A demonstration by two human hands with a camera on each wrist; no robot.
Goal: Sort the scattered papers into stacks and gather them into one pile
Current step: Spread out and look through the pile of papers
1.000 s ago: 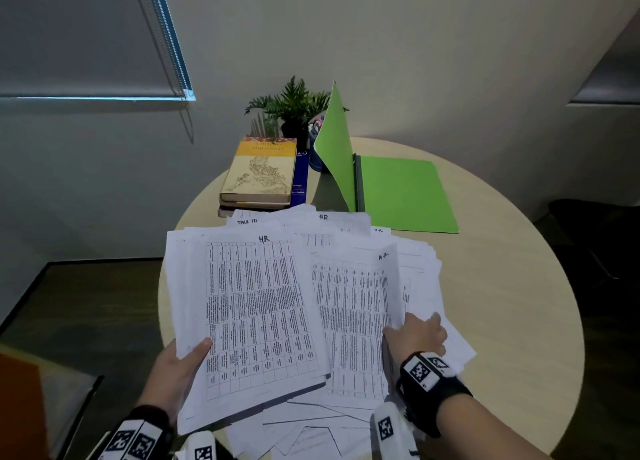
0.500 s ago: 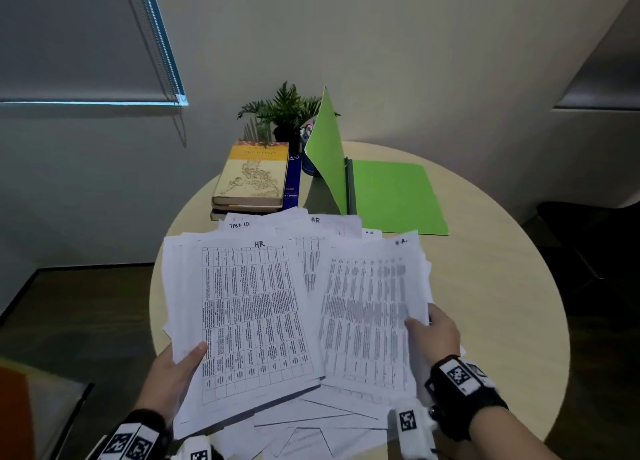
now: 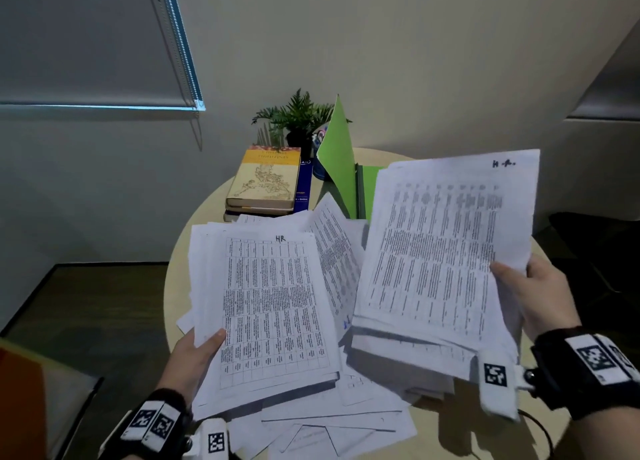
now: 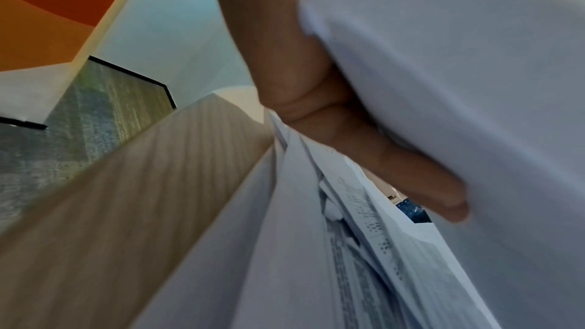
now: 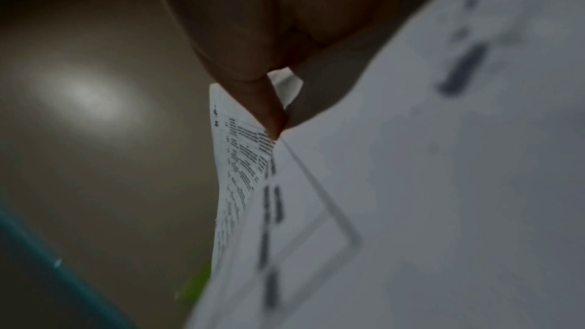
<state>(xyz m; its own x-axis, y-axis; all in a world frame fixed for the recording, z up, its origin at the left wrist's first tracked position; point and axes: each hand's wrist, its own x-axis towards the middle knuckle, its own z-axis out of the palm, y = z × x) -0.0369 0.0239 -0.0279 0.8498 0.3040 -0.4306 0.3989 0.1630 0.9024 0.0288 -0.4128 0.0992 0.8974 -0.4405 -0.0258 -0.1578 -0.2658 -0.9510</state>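
Observation:
My left hand (image 3: 197, 354) grips a thick stack of printed sheets marked "HR" (image 3: 273, 307) by its lower left edge, thumb on top. In the left wrist view the fingers (image 4: 373, 159) lie under that stack (image 4: 459, 84). My right hand (image 3: 533, 296) holds a second stack of printed sheets (image 3: 443, 251) by its right edge, raised and tilted above the table. The right wrist view shows fingers (image 5: 253, 54) pinching those sheets (image 5: 411, 184). More loose papers (image 3: 332, 421) lie scattered on the round table (image 3: 485, 435) beneath both stacks.
An open green folder (image 3: 341, 168) stands at the back of the table, beside a stack of books (image 3: 266, 179) and a small potted plant (image 3: 298, 120). The table's left edge (image 4: 126, 209) drops to the floor. A dark chair (image 3: 595, 248) is at right.
My right hand has taken hold of a stack of sheets and lifted it up and to the right, off the spread papers. The left hand keeps holding the HR stack.

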